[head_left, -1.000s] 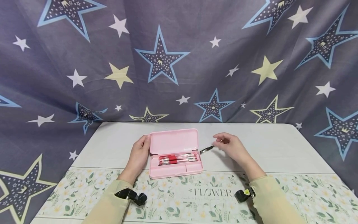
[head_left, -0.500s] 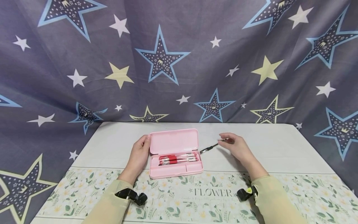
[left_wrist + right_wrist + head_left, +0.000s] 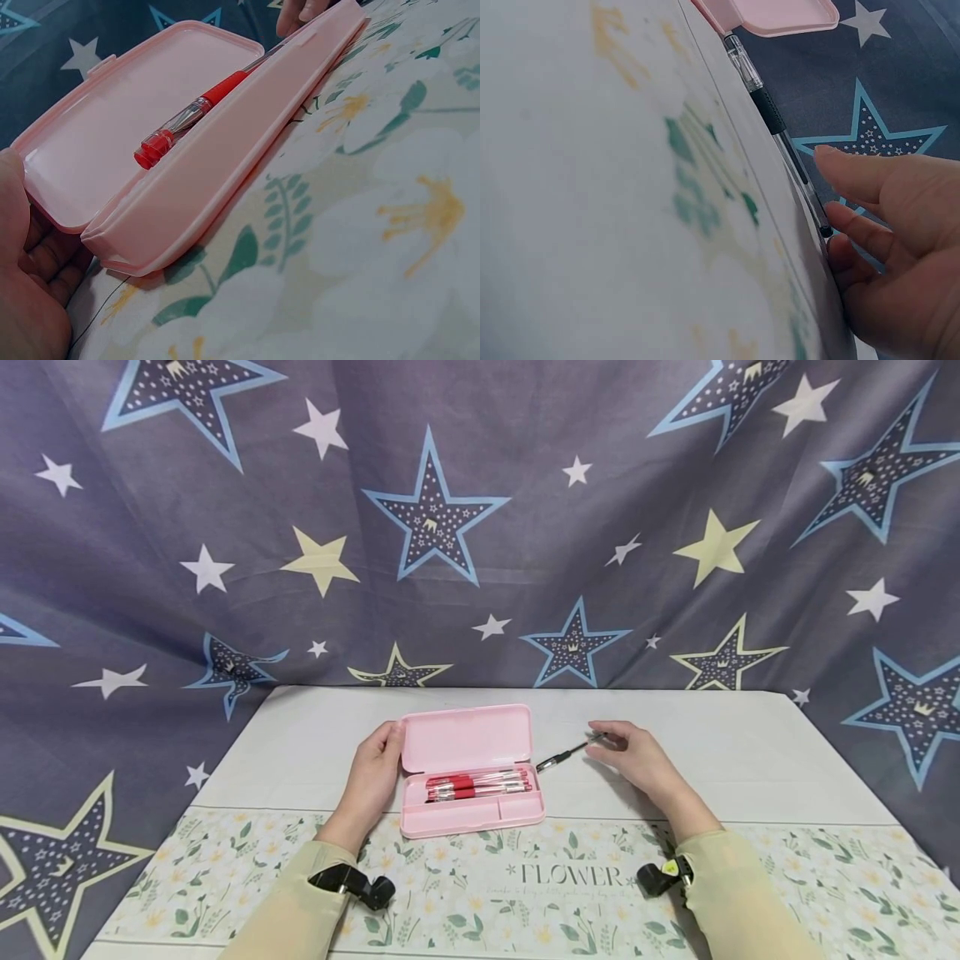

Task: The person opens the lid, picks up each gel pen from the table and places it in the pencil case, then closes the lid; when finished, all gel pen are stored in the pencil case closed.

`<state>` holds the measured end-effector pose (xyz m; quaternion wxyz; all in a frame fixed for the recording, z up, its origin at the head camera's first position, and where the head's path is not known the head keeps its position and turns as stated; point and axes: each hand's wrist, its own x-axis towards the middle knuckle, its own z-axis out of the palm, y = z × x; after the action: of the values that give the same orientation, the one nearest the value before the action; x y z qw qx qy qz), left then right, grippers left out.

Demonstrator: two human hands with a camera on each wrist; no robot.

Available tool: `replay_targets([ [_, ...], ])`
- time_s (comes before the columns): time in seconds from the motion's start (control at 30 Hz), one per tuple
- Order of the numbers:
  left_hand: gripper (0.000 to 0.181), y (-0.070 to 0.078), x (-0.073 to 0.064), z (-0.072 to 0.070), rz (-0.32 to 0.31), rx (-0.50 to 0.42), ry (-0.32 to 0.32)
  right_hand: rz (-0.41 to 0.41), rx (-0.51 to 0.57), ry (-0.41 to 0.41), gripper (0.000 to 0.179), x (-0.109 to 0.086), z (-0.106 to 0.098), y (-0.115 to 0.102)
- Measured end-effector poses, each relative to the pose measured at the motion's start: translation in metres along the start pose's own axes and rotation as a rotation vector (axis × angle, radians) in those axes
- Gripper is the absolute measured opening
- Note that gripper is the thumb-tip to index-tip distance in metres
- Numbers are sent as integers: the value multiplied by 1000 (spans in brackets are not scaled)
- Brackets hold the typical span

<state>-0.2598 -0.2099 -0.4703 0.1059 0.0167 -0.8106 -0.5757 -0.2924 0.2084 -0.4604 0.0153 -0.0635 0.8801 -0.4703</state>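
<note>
A pink pencil case [image 3: 465, 828] lies on the table with its lid [image 3: 468, 739] raised at the back. Inside are several red pens [image 3: 476, 787]. My left hand [image 3: 375, 767] holds the lid's left edge; the left wrist view has the thumb at the edge and the fingers [image 3: 56, 259] partly behind it. A black gel pen [image 3: 555, 760] rests slantwise on the table, one end against the case's right side. Around its far end [image 3: 825, 231] is my right hand [image 3: 636, 760], thumb and fingers spread apart, fingertips right beside the pen.
A white tablecloth [image 3: 750, 752] covers the table, with a flowered band [image 3: 570, 902] lettered FLOWER across the front. Behind it hangs a dark curtain [image 3: 525, 427] with stars. Wrist cameras [image 3: 375, 893] sit on both sleeves.
My right hand has moved slightly right along the black gel pen, and more of the pen now shows. The left hand and the pencil case have stayed in place.
</note>
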Motion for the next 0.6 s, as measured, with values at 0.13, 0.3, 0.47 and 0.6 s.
replay_targets([
  [0.13,57,-1,1,0,-3,1,-1,-6,-25,-12,57,2,0,1],
  [0.3,56,-1,1,0,-6,-2,-2,-5,-56,-11,58,2,-1,2],
  [0.47,56,-2,1,1,-4,-11,0,0,-66,-12,56,-1,-4,2],
  [0.6,56,-1,1,1,-5,-13,1,0,-94,-1,52,-1,-6,3],
])
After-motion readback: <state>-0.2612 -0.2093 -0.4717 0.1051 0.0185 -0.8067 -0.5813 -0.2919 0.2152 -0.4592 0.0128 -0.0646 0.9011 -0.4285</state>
